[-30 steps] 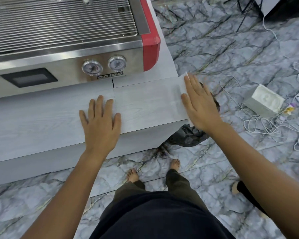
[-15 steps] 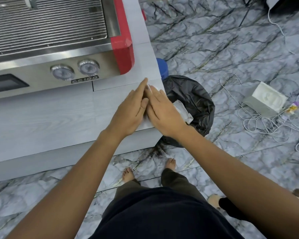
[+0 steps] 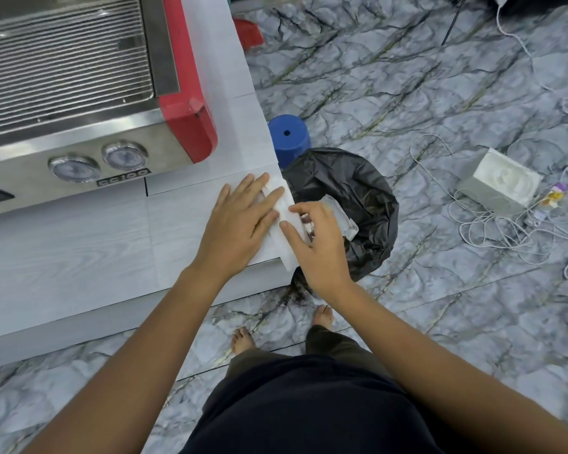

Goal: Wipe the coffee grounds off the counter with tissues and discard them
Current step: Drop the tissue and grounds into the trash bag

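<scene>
Counter (image 3: 79, 257) corner, bin (image 3: 358, 204) right below. Left hand (image 3: 243, 221), fingers loosely spread, flattens tissue (image 3: 284, 237) at edge; right hand (image 3: 315, 244) has gone from flat to pinching its overhang. Hands converged within a second: wipe looks finished, discard likely next.

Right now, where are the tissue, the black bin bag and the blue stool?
tissue (image 3: 284, 234), head view, white middle fold.
black bin bag (image 3: 351, 181), head view, far inner wall.
blue stool (image 3: 287, 134), head view, round seat top.
</scene>
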